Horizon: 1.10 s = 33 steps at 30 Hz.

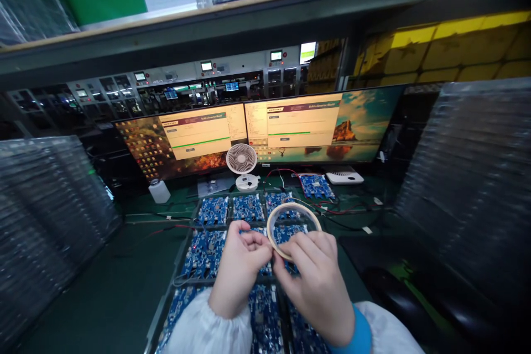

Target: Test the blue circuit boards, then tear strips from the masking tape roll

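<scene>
A roll of pale tape (270, 227) is held up above a tray (176, 271) of blue circuit boards. My right hand (315, 279) grips the roll at its lower rim, with fingers over the ring and the thumb beneath. My left hand (244, 268) is closed, its thumb and index finger pinched together at the lower left edge of the roll. Whether a loose tape end lies between those fingertips is too small to tell. Under both hands, several blue circuit boards (248, 207) sit in rows in the tray's compartments, partly hidden by my hands and sleeves.
Behind the tray stand a small white fan (241, 159), two monitors (194, 141) and a white bottle (159, 191). Another blue board (316, 186) with wires lies at the back right. Stacked clear trays (41, 232) rise at left, more trays (468, 193) at right. Cables cross the green mat.
</scene>
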Motion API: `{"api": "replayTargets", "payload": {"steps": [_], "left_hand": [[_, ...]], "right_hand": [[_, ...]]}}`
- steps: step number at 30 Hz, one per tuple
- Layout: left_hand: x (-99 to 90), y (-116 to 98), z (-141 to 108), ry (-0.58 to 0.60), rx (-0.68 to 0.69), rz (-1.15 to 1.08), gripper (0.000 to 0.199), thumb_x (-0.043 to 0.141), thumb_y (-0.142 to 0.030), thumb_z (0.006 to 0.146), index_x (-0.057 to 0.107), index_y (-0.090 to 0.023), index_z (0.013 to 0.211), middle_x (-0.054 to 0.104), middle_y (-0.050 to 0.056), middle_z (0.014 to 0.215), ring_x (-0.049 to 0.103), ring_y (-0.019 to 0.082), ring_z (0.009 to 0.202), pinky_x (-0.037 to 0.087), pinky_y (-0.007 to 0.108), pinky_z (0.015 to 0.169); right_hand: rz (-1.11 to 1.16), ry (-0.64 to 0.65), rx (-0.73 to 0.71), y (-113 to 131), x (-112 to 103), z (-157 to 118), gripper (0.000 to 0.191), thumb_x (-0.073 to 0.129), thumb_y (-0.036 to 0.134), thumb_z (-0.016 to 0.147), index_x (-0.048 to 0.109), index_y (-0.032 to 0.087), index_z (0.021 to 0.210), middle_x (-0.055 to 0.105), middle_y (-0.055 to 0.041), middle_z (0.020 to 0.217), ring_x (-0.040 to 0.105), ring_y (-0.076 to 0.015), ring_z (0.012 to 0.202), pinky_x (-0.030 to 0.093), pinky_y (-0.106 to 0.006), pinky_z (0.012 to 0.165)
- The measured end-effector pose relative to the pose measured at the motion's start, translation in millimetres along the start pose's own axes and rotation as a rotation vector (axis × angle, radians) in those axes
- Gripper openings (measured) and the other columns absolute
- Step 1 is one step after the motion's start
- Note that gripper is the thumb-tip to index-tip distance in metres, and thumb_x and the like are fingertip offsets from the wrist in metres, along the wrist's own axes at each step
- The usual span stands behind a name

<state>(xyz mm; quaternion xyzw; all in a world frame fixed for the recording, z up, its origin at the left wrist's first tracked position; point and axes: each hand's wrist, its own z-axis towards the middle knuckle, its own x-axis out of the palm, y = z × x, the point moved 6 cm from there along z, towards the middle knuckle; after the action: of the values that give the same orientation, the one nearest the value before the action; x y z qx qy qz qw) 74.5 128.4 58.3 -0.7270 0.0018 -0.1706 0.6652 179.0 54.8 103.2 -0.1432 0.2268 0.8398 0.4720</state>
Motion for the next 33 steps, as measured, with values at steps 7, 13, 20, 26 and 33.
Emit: {"api": "replayTargets", "payload": {"steps": [7,13,20,26,33], "left_hand": [[-0.6,2.7,0.6,0.013,-0.048,-0.053,0.054,0.064,-0.012,0.064,0.026,-0.018,0.103,0.060,-0.004,0.070,0.054,0.008,0.063,0.041,0.022,0.066],[-1.5,-1.3,0.7,0.019,-0.023,-0.010,0.061,0.068,-0.012,0.063,0.027,-0.018,0.108,0.060,-0.003,0.075,0.055,0.008,0.067,0.042,0.021,0.070],[-8.3,-1.4,4.5,-0.027,-0.005,-0.033,0.058,0.066,-0.012,0.064,0.028,-0.018,0.107,0.060,-0.003,0.073,0.054,0.008,0.063,0.043,0.021,0.065],[-16.1,-20.3,-2.0,0.014,0.037,0.044,0.046,0.057,-0.026,0.081,0.033,-0.018,0.119,0.060,0.000,0.076,0.057,0.011,0.068,0.047,0.022,0.065],[-22.9,-37.6,-13.5,-0.033,0.218,0.256,0.059,0.050,-0.034,0.090,0.024,-0.034,0.143,0.056,-0.002,0.080,0.056,0.009,0.072,0.048,0.023,0.074]], "right_hand": [[-0.052,-0.015,0.001,0.8,0.7,-2.5,0.014,0.054,0.013,0.087,0.055,0.015,0.073,0.051,-0.0031,0.070,0.039,-0.0177,0.074,0.027,-0.036,0.072],[-0.045,0.009,0.005,0.6,2.0,-0.2,0.015,0.054,0.013,0.087,0.055,0.015,0.073,0.050,-0.0035,0.070,0.039,-0.0179,0.074,0.027,-0.036,0.071],[-0.012,-0.036,-0.031,10.0,-6.5,1.2,0.008,0.055,0.011,0.086,0.055,0.015,0.080,0.052,-0.0026,0.072,0.040,-0.0167,0.073,0.029,-0.035,0.071],[0.041,0.025,0.048,-4.5,-16.3,8.4,0.003,0.055,0.014,0.089,0.056,0.016,0.090,0.053,-0.0030,0.083,0.041,-0.0165,0.082,0.034,-0.031,0.075],[0.308,0.253,0.233,-24.2,7.7,-0.6,0.012,0.046,0.018,0.093,0.056,0.022,0.098,0.058,0.0009,0.094,0.048,-0.0141,0.091,0.040,-0.028,0.077]]}}
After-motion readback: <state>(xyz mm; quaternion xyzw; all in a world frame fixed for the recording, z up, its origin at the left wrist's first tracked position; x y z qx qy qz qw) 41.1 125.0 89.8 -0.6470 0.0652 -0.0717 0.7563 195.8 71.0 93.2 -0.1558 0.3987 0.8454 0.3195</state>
